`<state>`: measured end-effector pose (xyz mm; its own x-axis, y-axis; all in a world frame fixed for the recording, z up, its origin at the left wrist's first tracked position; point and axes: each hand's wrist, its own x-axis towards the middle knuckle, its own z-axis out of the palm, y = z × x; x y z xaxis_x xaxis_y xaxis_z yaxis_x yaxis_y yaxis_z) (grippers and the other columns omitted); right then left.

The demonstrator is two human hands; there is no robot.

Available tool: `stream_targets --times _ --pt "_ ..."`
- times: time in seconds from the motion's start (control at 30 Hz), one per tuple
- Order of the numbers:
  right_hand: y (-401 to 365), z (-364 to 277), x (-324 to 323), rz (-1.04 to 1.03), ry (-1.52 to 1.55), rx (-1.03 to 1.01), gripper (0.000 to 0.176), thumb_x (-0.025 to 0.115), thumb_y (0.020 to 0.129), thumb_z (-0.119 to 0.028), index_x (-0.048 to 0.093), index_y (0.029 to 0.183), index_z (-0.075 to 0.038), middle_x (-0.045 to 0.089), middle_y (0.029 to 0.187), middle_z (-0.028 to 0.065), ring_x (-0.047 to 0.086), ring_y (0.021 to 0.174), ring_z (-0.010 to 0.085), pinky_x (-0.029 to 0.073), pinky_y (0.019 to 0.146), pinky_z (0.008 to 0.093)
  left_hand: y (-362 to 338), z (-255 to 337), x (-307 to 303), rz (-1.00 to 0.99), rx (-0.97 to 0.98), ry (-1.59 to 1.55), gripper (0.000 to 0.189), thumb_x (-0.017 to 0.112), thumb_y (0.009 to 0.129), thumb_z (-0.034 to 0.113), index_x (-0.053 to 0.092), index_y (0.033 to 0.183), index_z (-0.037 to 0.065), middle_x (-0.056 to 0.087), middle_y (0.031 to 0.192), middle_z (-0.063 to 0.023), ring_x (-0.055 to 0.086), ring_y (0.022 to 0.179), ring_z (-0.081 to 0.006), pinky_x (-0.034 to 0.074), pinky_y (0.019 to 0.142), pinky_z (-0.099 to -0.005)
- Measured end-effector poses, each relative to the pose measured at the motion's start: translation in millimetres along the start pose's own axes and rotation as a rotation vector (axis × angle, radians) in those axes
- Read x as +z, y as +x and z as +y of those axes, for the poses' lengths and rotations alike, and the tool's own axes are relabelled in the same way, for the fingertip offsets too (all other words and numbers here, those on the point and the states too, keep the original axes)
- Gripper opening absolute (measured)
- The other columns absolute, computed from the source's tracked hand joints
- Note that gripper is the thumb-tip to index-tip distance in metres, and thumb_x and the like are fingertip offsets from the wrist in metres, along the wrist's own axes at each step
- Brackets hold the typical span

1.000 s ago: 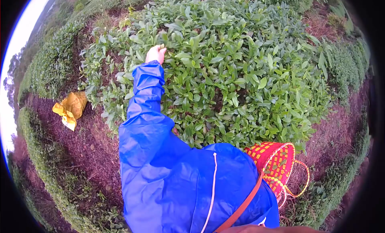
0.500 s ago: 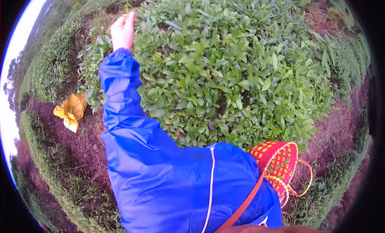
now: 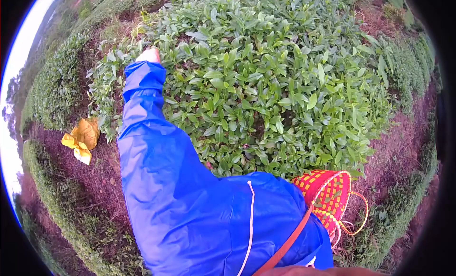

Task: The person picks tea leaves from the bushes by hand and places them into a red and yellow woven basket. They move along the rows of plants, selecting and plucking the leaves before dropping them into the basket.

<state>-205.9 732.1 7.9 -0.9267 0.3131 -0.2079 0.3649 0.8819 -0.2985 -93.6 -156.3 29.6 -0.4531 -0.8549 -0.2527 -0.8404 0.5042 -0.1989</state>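
My left hand (image 3: pixel 149 55) reaches in at the far left edge of a broad leafy green bush (image 3: pixel 266 90), its wrist bent down among the leaves. The fingers are hidden behind the back of the hand and the foliage. A blue sleeve (image 3: pixel 152 128) covers that arm up to the wrist. At my side hangs a red and yellow woven basket (image 3: pixel 327 190) with a few green leaves inside, next to a reddish-brown strap (image 3: pixel 287 245) across my blue jacket. My right hand is out of the picture.
On the brown ground to the left lies a crumpled yellow bag or sheet (image 3: pixel 81 139). Low hedge rows (image 3: pixel 59 86) run along the left side, and another hedge (image 3: pixel 408 200) runs on the right beyond a strip of bare soil (image 3: pixel 392 154).
My left hand has come down from above the bush's far left edge, where its fingers were pinched together, toward me and into the leaves. The elbow bends more. The basket stays at my side.
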Motion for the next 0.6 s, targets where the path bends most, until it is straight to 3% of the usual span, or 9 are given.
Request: stream_targets --times 0.1,0.17,0.2,0.23,0.3,0.4,0.43,0.5,0.6 --pt "4.1 0.4 -1.0 -0.010 -0.007 -0.012 0.032 0.044 0.078 -0.021 0.052 0.095 0.005 0.055 0.094 0.0188 0.051 0.089 0.0255 0.039 0.076 0.0329 -12.1 -0.2 18.5 0.168 0.023 -0.076 0.032 0.039 0.075 0.030 0.056 0.090 0.006 0.055 0.089 -0.0177 0.053 0.083 -0.0326 0.040 0.076 -0.0396" --pt "5.4 0.4 -1.0 -0.013 -0.009 -0.022 0.032 0.044 0.078 -0.021 0.052 0.095 0.005 0.055 0.094 0.0187 0.051 0.089 0.0255 0.039 0.075 0.0329 -11.2 4.5 24.0 0.398 0.038 -0.387 0.017 0.044 0.072 0.016 0.057 0.075 0.005 0.058 0.079 -0.0144 0.056 0.075 -0.0281 0.044 0.066 -0.0407" --pt "5.2 0.7 -1.5 -0.013 -0.010 -0.025 0.031 0.044 0.078 -0.021 0.052 0.095 0.005 0.055 0.094 0.0187 0.051 0.089 0.0254 0.039 0.075 0.0329 -3.1 4.5 26.8 0.520 -0.050 -0.300 0.017 0.042 0.072 0.013 0.058 0.071 0.005 0.058 0.079 -0.0140 0.055 0.076 -0.0284 0.043 0.068 -0.0383" --pt "4.5 0.9 -2.3 -0.013 -0.009 -0.027 0.031 0.044 0.078 -0.021 0.052 0.095 0.005 0.055 0.094 0.0187 0.051 0.089 0.0254 0.039 0.075 0.0330 -1.0 -5.4 25.6 0.641 0.059 -0.353 0.018 0.042 0.074 0.012 0.058 0.070 0.006 0.058 0.078 -0.0139 0.054 0.074 -0.0294 0.042 0.067 -0.0379" --pt "6.2 1.3 -4.0 -0.016 -0.019 -0.041 0.031 0.044 0.078 -0.021 0.052 0.095 0.004 0.055 0.094 0.0187 0.051 0.089 0.0254 0.039 0.075 0.0330 -13.3 12.2 -3.7 0.696 -0.160 -1.433 0.022 0.041 0.078 0.017 0.057 0.071 0.004 0.057 0.076 -0.0149 0.053 0.072 -0.0302 0.041 0.063 -0.0378" --pt "7.9 0.6 -3.5 -0.023 -0.014 -0.054 0.031 0.044 0.078 -0.020 0.052 0.095 0.004 0.055 0.095 0.0186 0.051 0.089 0.0253 0.039 0.075 0.0330 -36.9 33.2 -35.7 0.669 0.277 -0.616 0.038 0.036 0.079 0.033 0.056 0.075 0.001 0.056 0.078 -0.0182 0.053 0.075 -0.0309 0.039 0.067 -0.0362" --pt "8.4 1.2 -3.2 -0.022 -0.011 -0.055 0.031 0.044 0.078 -0.020 0.052 0.095 0.004 0.055 0.095 0.0186 0.051 0.089 0.0253 0.039 0.075 0.0330 -44.8 46.8 -42.0 0.352 0.112 -0.845 0.036 0.042 0.077 0.035 0.056 0.079 0.002 0.056 0.079 -0.0180 0.053 0.075 -0.0321 0.040 0.068 -0.0371" --pt "8.9 1.8 -1.0 -0.018 -0.006 -0.054 0.031 0.045 0.078 -0.020 0.052 0.096 0.004 0.055 0.095 0.0185 0.051 0.089 0.0253 0.039 0.075 0.0330 -48.5 73.9 -29.9 0.457 0.212 -0.662 0.028 0.050 0.074 0.031 0.056 0.083 0.004 0.057 0.078 -0.0153 0.055 0.075 -0.0313 0.043 0.067 -0.0391" --pt "8.6 3.0 0.0 -0.017 -0.001 -0.061 0.031 0.045 0.078 -0.020 0.052 0.096 0.004 0.055 0.095 0.0185 0.051 0.089 0.0252 0.039 0.075 0.0330 -43.9 82.7 -10.8 0.365 0.259 -0.337 0.022 0.052 0.072 0.028 0.058 0.075 0.007 0.058 0.075 -0.0131 0.056 0.070 -0.0312 0.044 0.063 -0.0377"
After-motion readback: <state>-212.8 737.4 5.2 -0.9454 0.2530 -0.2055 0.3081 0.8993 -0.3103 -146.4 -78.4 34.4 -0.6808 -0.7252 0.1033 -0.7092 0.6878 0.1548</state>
